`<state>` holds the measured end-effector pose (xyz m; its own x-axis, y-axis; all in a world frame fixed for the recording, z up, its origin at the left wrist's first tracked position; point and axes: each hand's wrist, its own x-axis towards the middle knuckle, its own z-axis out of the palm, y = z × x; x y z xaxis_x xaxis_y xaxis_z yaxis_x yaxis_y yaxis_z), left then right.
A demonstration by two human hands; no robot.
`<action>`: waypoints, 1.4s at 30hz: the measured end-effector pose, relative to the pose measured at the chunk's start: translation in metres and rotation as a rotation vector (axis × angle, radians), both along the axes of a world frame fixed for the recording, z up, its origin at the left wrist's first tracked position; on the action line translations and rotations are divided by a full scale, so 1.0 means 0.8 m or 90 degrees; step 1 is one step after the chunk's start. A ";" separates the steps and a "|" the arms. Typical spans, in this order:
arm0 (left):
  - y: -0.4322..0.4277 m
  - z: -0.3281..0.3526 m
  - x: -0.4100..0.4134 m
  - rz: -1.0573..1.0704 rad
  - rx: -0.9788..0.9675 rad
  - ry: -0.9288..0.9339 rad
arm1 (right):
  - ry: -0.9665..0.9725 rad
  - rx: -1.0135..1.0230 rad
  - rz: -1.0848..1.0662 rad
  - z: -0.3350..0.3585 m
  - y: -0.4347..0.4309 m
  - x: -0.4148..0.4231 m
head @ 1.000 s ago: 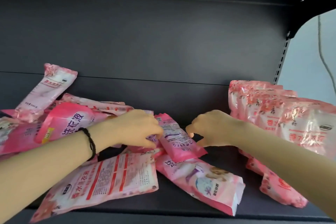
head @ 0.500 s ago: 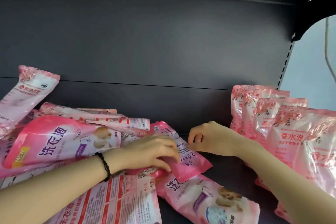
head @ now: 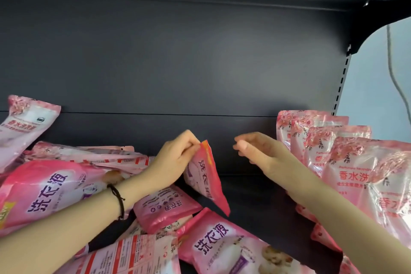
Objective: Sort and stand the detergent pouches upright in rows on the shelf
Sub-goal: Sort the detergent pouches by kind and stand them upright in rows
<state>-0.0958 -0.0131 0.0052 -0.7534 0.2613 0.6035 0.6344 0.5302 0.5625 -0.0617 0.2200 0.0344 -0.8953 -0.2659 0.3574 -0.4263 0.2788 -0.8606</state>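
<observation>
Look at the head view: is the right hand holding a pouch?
No, the right hand holds nothing with its fingers curled, while only the left hand pinches the raised pouch by its top edge.

My left hand (head: 175,161) holds a pouch (head: 206,177). The pile (head: 44,189) lies left of that grip and under it; the row (head: 347,173) stands right.
</observation>
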 end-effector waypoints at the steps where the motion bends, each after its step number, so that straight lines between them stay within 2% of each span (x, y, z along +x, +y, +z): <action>1: 0.002 0.005 -0.002 0.006 0.032 -0.004 | -0.008 -0.011 0.000 -0.002 -0.002 0.001; 5: 0.007 0.017 -0.015 0.058 0.139 -0.039 | -0.069 -0.078 0.036 -0.026 -0.016 0.000; 9: 0.011 0.026 -0.034 0.118 0.210 -0.067 | -0.178 -0.018 0.099 -0.059 -0.044 -0.007; 14: 0.010 0.022 -0.046 0.161 0.180 -0.050 | -0.174 -0.212 -0.078 -0.072 -0.073 -0.047; 16: 0.003 0.023 -0.051 0.157 0.202 -0.053 | -0.187 -0.250 -0.130 -0.062 -0.075 -0.065; 19: 0.000 0.027 -0.059 0.148 0.285 -0.106 | -0.157 -0.263 -0.150 -0.040 -0.075 -0.089; 23: 0.018 0.017 -0.064 0.152 0.342 -0.179 | -0.161 -0.349 -0.164 -0.028 -0.068 -0.106; 26: 0.032 0.003 -0.064 0.156 0.371 -0.152 | -0.149 -0.365 -0.176 -0.045 -0.063 -0.106; 28: 0.030 -0.007 -0.057 0.147 0.315 -0.133 | -0.176 -0.346 -0.185 -0.059 -0.060 -0.099; 32: 0.011 -0.044 -0.037 0.058 0.065 -0.243 | -0.321 -0.162 -0.153 -0.086 -0.056 -0.073; 34: 0.008 -0.061 -0.036 0.069 -0.008 -0.242 | -0.350 -0.130 -0.126 -0.092 -0.058 -0.067; 37: 0.019 -0.062 -0.047 0.116 -0.024 -0.205 | -0.298 -0.167 -0.170 -0.090 -0.059 -0.077; 42: 0.053 -0.060 -0.082 0.099 0.060 -0.202 | -0.172 -0.097 -0.274 -0.084 -0.050 -0.112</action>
<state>-0.1616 0.0295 -0.0427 -0.9334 0.0832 0.3491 0.3361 0.5437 0.7690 -0.1514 0.1799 -0.0330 -0.9776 0.1825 0.1046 -0.0582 0.2429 -0.9683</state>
